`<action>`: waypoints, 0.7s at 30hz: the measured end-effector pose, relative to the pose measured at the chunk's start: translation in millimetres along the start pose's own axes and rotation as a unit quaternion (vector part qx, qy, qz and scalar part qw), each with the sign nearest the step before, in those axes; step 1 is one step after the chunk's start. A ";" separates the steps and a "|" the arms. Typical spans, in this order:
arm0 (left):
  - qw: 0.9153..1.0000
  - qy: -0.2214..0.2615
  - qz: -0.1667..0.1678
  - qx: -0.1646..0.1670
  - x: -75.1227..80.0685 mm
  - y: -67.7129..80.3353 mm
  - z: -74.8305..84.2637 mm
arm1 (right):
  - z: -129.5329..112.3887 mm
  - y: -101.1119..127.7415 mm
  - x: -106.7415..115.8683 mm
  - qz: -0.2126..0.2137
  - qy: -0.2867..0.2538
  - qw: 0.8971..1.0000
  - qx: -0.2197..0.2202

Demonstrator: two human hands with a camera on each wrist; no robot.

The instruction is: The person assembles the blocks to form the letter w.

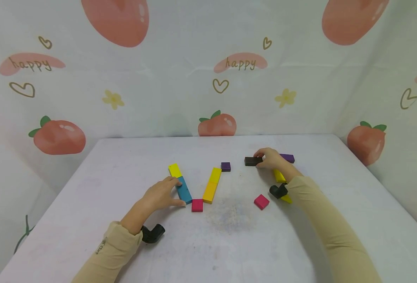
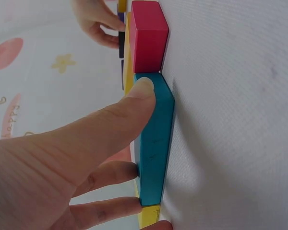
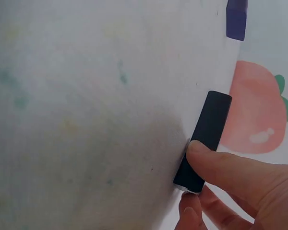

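My left hand lies along a blue block, its thumb pressed to the block's side and its fingers fairly straight at the top edge. In the left wrist view the blue block sits between a red block and a yellow block. At the back right, my right hand pinches one end of a long black block. The right wrist view has the thumb on the black block's broad face, with fingers behind the end.
Right of the red block, an orange block and a yellow block slant up to a small purple block. Near my right arm lie a red block, a purple block and a yellow block. A printed cloth hangs behind.
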State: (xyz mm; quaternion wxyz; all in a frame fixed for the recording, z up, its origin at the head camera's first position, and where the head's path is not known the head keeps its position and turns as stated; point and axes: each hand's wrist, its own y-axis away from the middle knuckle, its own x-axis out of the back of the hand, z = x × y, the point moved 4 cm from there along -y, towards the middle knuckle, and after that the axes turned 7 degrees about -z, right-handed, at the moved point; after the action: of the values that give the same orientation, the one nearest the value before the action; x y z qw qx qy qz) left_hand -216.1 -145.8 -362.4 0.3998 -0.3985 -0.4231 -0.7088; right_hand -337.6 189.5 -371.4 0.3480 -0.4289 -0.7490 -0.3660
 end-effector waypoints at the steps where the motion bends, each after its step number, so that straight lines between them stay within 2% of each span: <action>1: 1.000 0.000 0.000 0.000 0.0 -0.1 0.1 | 0.3 -0.2 -0.3 0.002 0.002 1.000 0.001; 5: 1.000 0.000 -0.002 0.000 -0.3 -0.4 0.1 | 0.8 1.5 -0.5 0.004 0.009 1.000 0.008; 21: 1.000 -0.005 0.005 -0.008 0.0 -0.9 -0.4 | -7.9 19.7 2.8 0.002 -0.025 1.000 0.009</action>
State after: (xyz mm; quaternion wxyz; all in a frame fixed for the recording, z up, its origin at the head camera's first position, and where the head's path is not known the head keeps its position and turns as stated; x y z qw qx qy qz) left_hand -217.0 -145.8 -362.7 0.3978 -0.4073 -0.4178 -0.7080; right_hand -319.4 191.0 -360.2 0.3337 -0.4362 -0.7602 -0.3472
